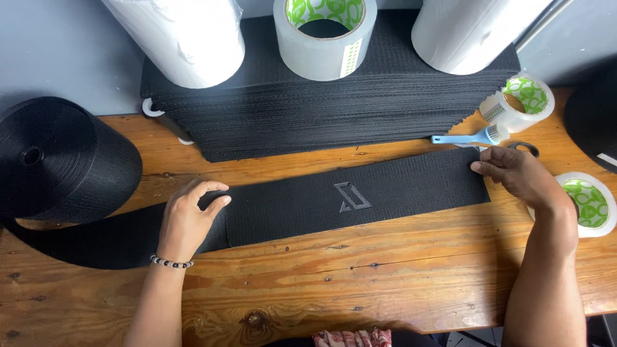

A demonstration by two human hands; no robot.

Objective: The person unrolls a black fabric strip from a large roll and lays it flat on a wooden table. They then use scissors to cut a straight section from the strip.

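While both hands (186,218) (514,173) press it, black strip (353,199) bears grey emblem (352,196).

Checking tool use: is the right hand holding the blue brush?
No, the right hand rests on the black strip's end; the blue brush lies untouched behind it.
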